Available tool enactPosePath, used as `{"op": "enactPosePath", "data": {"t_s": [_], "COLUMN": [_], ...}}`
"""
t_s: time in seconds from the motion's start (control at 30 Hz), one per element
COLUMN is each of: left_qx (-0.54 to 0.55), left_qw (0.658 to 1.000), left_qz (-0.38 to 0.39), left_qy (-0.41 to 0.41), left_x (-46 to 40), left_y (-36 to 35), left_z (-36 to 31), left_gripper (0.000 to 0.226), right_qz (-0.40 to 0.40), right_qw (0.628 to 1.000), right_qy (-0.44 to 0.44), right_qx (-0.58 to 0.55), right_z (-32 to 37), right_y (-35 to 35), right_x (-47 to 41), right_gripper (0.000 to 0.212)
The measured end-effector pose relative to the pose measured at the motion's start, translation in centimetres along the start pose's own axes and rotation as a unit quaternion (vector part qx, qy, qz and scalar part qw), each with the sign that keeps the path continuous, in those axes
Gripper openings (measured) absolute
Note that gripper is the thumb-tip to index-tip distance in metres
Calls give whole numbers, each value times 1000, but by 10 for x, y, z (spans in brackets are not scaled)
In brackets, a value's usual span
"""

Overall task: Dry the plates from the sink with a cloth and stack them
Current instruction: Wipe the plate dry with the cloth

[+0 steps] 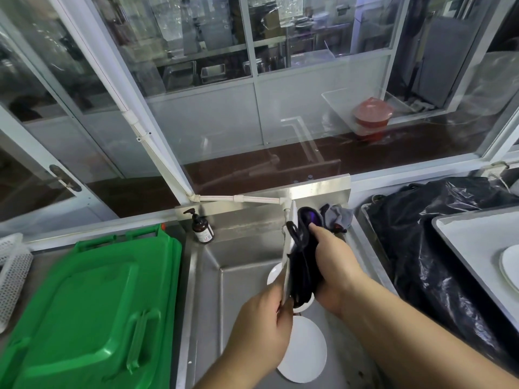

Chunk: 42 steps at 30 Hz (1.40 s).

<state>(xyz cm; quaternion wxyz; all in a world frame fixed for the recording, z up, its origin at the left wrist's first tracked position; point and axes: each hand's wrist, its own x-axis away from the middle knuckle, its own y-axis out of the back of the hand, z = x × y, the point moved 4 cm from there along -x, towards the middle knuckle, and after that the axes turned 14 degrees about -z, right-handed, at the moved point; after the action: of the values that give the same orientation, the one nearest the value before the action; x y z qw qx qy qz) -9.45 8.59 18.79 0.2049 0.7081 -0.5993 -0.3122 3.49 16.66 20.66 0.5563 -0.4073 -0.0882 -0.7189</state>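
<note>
Left hand (261, 318): fingers curled round the near rim of a white plate (288, 248), pinching it and holding it on edge over the sink (241, 256).
Right hand (334, 265): wrapped in a dark cloth (304, 265) and pressed flat against the plate's right face — fingertips show past the cloth near the top edge, thumb side low, fingers curved round the cloth.
Plate in hand: upright, seen almost edge-on, its top rim close to the white tap (287, 204) at the sink's back edge.
Cloth: black, bunched, with a looped strap hanging by the plate's upper rim; it covers most of the plate's right side.
Sink: steel basin in the counter (196, 220); two more white plates lie in it — one (304, 349) flat near the front edge under the left wrist, another (273, 273) partly hidden behind the held plate, toward the middle.
Back right corner of the sink: a grey rag (338, 216) draped on the rim, just beside the cloth's top.
Back left corner: a brown pump bottle (200, 228) with a white label, standing upright on the counter.
Left of the sink: a green bin lid (92, 304), closed, and a white perforated basket (12, 273) at the far left edge.
Right of the sink: a black plastic bag (438, 248) heaped beside it, then a grey tray (474, 248) carrying a white dish (509, 265), only part of it in view.
Behind: glass panels in white frames above the counter's back edge.
</note>
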Motion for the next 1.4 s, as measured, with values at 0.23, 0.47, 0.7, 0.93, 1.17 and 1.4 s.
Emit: {"op": "enactPosePath", "data": {"t_s": [0.23, 0.47, 0.7, 0.93, 1.17, 1.4], "left_qx": [-152, -258, -122, 267, 332, 355], "left_qw": [980, 954, 987, 859, 839, 871], "left_qz": [-15, -24, -98, -232, -174, -49], "left_qy": [-126, -154, 47, 371, 394, 335], "left_x": [-9, -12, 1, -5, -10, -11], "left_y": [7, 15, 36, 46, 34, 16], "left_z": [-3, -9, 6, 13, 19, 9], "left_gripper": [83, 66, 71, 38, 14, 37], "right_qz": [57, 37, 31, 50, -22, -180], "right_qw": [997, 997, 995, 993, 993, 956], "right_qy": [5, 9, 11, -36, 21, 194], "right_qx": [58, 70, 98, 99, 116, 125], "right_z": [25, 26, 23, 14, 14, -2], "right_y": [1, 25, 49, 68, 99, 147], "right_x": [9, -10, -26, -19, 9, 53], "right_gripper": [31, 5, 12, 12, 20, 14]}}
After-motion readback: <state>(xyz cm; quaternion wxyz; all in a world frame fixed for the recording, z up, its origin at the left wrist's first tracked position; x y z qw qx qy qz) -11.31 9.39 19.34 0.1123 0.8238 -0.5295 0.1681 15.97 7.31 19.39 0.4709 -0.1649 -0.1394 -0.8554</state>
